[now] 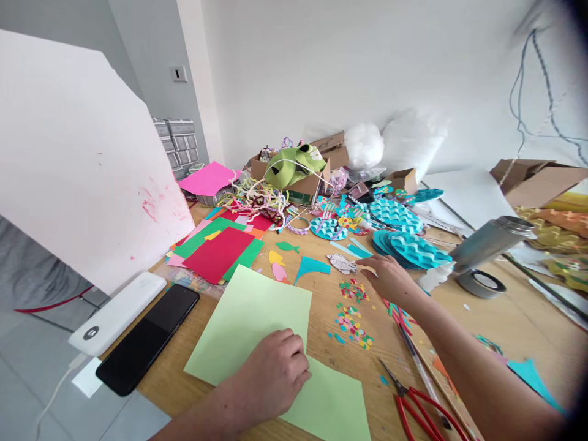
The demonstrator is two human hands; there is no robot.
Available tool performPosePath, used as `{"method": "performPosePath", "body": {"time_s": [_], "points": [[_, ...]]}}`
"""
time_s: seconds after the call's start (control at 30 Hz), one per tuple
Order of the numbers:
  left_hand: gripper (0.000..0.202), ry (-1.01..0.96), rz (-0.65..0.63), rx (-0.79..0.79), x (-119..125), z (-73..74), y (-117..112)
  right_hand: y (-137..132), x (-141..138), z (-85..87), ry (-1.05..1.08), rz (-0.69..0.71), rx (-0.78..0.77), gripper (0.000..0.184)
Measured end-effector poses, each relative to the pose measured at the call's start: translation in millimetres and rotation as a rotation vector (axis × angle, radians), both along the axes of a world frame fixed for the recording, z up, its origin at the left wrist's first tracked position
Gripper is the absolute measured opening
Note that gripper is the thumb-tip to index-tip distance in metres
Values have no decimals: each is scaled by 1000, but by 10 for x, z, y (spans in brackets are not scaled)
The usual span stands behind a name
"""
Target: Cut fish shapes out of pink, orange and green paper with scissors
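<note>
My left hand [275,372] rests on a light green sheet of paper [250,315] at the near edge of the wooden table [519,318], fingers curled down against the sheet. My right hand [388,275] reaches forward to a small grey paper fish cutout [342,263], its fingertips pinched at the fish's tail end. Beside the fish lie a teal paper shape [310,267], pink, yellow and green small fish shapes [278,264], and scattered coloured confetti [351,318].
Red-handled scissors [413,404] lie near my right forearm. A black phone [147,337] and white power bank [117,312] sit at left. Red and green paper stack [220,251], teal wavy discs [408,248], metal flask [489,242], tape roll [480,283], cardboard boxes and a large white board [78,159] surround.
</note>
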State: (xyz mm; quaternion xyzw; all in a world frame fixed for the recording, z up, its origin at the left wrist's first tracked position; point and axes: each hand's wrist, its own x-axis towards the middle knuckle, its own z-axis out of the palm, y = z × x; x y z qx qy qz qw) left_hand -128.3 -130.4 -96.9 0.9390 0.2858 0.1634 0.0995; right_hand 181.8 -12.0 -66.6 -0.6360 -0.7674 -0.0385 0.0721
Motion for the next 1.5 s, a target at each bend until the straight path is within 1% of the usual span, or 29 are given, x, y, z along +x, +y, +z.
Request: {"method": "performPosePath", "body": {"time_s": [0.17, 0.43, 0.57, 0.67, 0.9, 1.13, 1.27, 1.37, 1.43, 1.5], "points": [[20, -38, 5, -14, 15, 12, 1, 109, -75, -170, -14, -37, -33, 29], [18, -74, 26, -50, 21, -35, 13, 291, -148, -326, -19, -76, -53, 29], [19, -73, 19, -47, 25, -37, 15, 331, -125, -395, -17, -103, -58, 25], [19, -61, 22, -50, 26, -25, 14, 338, -116, -415, -16, -115, -64, 24], [20, -53, 10, -22, 29, -11, 16, 358, -135, -399, -5, -117, -62, 32], [19, -30, 23, -24, 26, -24, 16, 368, -121, -388, 17, -114, -60, 32], [21, -28, 21, -24, 27, -25, 16, 324, -159, -303, 41, -135, -55, 34], [21, -28, 26, -22, 32, -44, 18, 244, -318, -177, 84, -97, -57, 35], [21, -24, 32, -22, 35, -63, 20, 160, -517, -99, 135, -3, -92, 29], [21, -16, 33, -24, 37, -79, 22, 55, -766, -50, 189, 115, -163, 21]]}}
